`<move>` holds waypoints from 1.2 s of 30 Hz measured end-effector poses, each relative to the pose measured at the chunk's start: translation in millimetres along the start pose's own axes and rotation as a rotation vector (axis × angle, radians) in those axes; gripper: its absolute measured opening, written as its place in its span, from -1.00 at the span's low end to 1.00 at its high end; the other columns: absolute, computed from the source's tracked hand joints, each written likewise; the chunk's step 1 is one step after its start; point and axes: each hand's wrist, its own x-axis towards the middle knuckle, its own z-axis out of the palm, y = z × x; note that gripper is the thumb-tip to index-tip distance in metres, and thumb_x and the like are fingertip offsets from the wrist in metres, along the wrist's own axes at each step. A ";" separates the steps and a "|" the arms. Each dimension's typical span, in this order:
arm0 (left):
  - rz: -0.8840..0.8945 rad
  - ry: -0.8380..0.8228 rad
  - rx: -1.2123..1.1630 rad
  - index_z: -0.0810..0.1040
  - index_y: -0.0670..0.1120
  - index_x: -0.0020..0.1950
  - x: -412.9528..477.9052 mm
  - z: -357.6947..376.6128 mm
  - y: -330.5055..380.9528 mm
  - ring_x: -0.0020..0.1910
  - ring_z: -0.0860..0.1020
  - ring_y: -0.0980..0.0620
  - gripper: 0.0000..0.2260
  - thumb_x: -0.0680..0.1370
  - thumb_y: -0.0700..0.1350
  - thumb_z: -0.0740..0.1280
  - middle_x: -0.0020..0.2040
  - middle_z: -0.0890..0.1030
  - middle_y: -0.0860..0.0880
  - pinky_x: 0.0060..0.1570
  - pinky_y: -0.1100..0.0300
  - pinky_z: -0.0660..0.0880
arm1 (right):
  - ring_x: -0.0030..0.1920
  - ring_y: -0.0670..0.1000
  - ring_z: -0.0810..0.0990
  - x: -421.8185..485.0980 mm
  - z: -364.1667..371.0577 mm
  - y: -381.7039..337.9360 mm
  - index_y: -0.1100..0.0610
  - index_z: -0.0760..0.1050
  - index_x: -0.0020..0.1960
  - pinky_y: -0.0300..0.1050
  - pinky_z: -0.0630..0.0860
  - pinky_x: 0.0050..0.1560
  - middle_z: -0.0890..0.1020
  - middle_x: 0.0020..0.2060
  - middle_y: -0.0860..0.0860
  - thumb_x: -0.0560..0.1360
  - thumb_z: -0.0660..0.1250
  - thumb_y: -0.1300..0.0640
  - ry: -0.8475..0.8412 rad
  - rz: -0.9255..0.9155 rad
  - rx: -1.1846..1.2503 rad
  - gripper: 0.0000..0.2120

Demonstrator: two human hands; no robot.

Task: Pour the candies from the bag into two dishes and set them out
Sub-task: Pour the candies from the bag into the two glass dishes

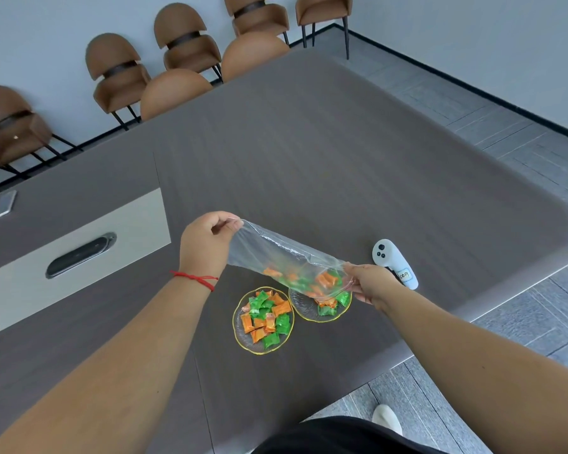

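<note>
A clear plastic bag hangs stretched between my hands, tilted down to the right. My left hand pinches its raised closed end. My right hand grips the lower open end. Orange and green wrapped candies lie near the bag's mouth, right over the right glass dish, which holds a few candies. The left glass dish, gold-rimmed, sits beside it and holds several orange and green candies.
A white handheld controller lies on the dark wooden table, just right of my right hand. A phone rests at the far left. A beige panel with a black slot sits left. Brown chairs line the far edge.
</note>
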 end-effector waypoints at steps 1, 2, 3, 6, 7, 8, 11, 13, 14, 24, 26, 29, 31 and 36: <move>0.007 0.006 0.001 0.64 -0.10 -0.09 0.4 -0.4 2.3 -0.16 0.57 0.08 -0.92 0.49 -0.13 0.36 -0.19 0.62 0.01 -0.14 0.43 0.41 | -0.15 -0.02 0.60 0.7 0.0 -0.1 0.09 0.53 -0.06 -0.13 0.48 -0.13 0.67 -0.14 0.03 0.54 0.33 -0.02 -0.003 0.003 -0.001 -0.83; 0.014 0.011 0.002 0.64 -0.10 -0.10 0.8 -0.7 4.7 -0.17 0.57 0.10 -0.92 0.49 -0.13 0.37 -0.19 0.62 0.02 -0.15 0.45 0.41 | -0.14 -0.02 0.61 0.8 0.2 -0.2 0.09 0.53 -0.08 -0.12 0.48 -0.12 0.67 -0.10 0.04 0.53 0.33 -0.02 -0.003 0.005 -0.001 -0.83; 0.021 0.014 0.004 0.64 -0.10 -0.10 1.1 -1.0 7.3 -0.19 0.56 0.13 -0.92 0.49 -0.13 0.37 -0.19 0.62 0.02 -0.16 0.49 0.40 | -0.13 -0.02 0.61 0.8 0.5 -0.3 0.09 0.52 -0.09 -0.13 0.48 -0.13 0.67 -0.08 0.05 0.53 0.34 -0.02 -0.004 0.008 0.002 -0.83; 0.051 0.031 0.000 0.63 -0.08 -0.12 1.3 -2.2 15.5 -0.21 0.55 0.23 -0.95 0.48 -0.13 0.38 -0.19 0.61 0.06 -0.19 0.59 0.37 | -0.13 -0.02 0.63 0.8 2.4 -0.4 0.11 0.53 0.02 -0.11 0.47 -0.09 0.67 -0.06 0.06 0.53 0.33 -0.02 -0.018 0.015 0.020 -0.80; 0.058 0.033 -0.006 0.62 -0.06 -0.13 1.1 -2.8 18.7 -0.21 0.54 0.24 -0.96 0.48 -0.12 0.38 -0.20 0.61 0.08 -0.19 0.58 0.38 | -0.11 -0.01 0.64 0.9 2.8 -0.1 0.12 0.53 0.07 -0.09 0.48 -0.04 0.68 -0.03 0.07 0.53 0.33 -0.03 -0.024 0.017 0.022 -0.76; 0.062 0.032 -0.008 0.62 -0.05 -0.13 0.7 -3.0 22.5 -0.21 0.54 0.25 -0.96 0.48 -0.11 0.38 -0.21 0.60 0.11 -0.19 0.57 0.38 | -0.07 0.00 0.66 0.8 2.5 0.0 0.12 0.53 0.11 -0.07 0.49 0.00 0.69 0.00 0.07 0.52 0.33 -0.04 -0.028 0.021 0.022 -0.73; 0.071 0.021 -0.018 0.60 -0.02 -0.13 -0.2 -3.1 32.6 -0.22 0.54 0.25 -0.97 0.47 -0.09 0.39 -0.24 0.56 0.21 -0.21 0.57 0.38 | 0.03 0.04 0.68 -0.1 -0.4 0.1 0.10 0.54 0.11 -0.06 0.52 0.00 0.70 0.03 0.07 0.51 0.35 -0.07 -0.026 0.032 0.027 -0.70; 0.084 0.017 -0.016 0.59 0.00 -0.14 0.1 -2.3 38.2 -0.22 0.54 0.24 -0.97 0.47 -0.06 0.39 -0.25 0.56 0.23 -0.23 0.57 0.38 | 0.01 0.06 0.69 -1.0 -3.5 -0.7 0.10 0.55 0.10 -0.10 0.52 -0.11 0.70 0.00 0.07 0.50 0.36 -0.08 -0.024 0.039 0.036 -0.71; 0.090 0.014 -0.015 0.59 0.01 -0.15 0.2 -1.7 40.6 -0.23 0.54 0.25 -0.97 0.47 -0.06 0.39 -0.26 0.56 0.22 -0.24 0.57 0.37 | -0.05 0.05 0.68 -2.3 -5.3 -1.7 0.10 0.55 0.08 -0.12 0.51 -0.16 0.69 -0.05 0.06 0.49 0.36 -0.07 -0.023 0.041 0.045 -0.72; 0.120 -0.006 -0.028 0.57 0.07 -0.22 3.3 3.1 51.0 -0.31 0.52 0.34 -0.92 0.47 -0.06 0.38 -0.32 0.55 0.22 -0.27 0.57 0.36 | -0.31 -0.05 0.57 -8.5 -17.8 -8.4 0.10 0.53 -0.04 -0.15 0.51 -0.19 0.63 -0.24 0.01 0.52 0.37 0.00 0.002 0.072 0.149 -0.84; 0.122 -0.007 -0.011 0.58 0.04 -0.20 3.5 3.5 49.2 -0.30 0.52 0.27 -0.94 0.48 -0.06 0.38 -0.31 0.55 0.22 -0.27 0.56 0.36 | -0.31 -0.05 0.56 -9.7 -18.1 -9.6 0.10 0.52 -0.05 -0.14 0.51 -0.19 0.63 -0.22 0.02 0.52 0.37 0.00 0.002 0.080 0.151 -0.84; 0.141 -0.012 0.017 0.59 0.02 -0.18 5.4 3.1 44.2 -0.25 0.53 0.20 -0.95 0.48 -0.07 0.37 -0.28 0.55 0.20 -0.20 0.48 0.38 | -0.32 -0.05 0.56 -11.8 -17.3 -13.1 0.10 0.53 -0.08 -0.14 0.50 -0.20 0.63 -0.26 0.01 0.53 0.36 0.01 0.003 0.087 0.147 -0.85; 0.180 -0.017 0.070 0.63 -0.04 -0.17 8.8 -1.1 40.3 -0.21 0.50 0.15 -0.93 0.48 -0.09 0.38 -0.24 0.58 0.12 -0.17 0.50 0.33 | -0.31 -0.06 0.55 -12.6 -15.5 -17.5 0.09 0.53 -0.07 -0.16 0.48 -0.21 0.62 -0.26 0.00 0.53 0.36 0.04 -0.009 0.081 0.141 -0.88; 0.236 -0.058 0.175 0.67 -0.11 -0.18 21.3 -29.8 25.9 -0.26 0.47 0.22 -0.95 0.43 -0.16 0.42 -0.16 0.55 0.02 -0.22 0.48 0.30 | -0.24 -0.15 0.45 -5.9 -6.0 -42.8 0.00 0.51 -0.19 -0.15 0.39 -0.16 0.55 -0.26 -0.11 0.52 0.37 0.14 0.008 -0.109 0.056 -0.88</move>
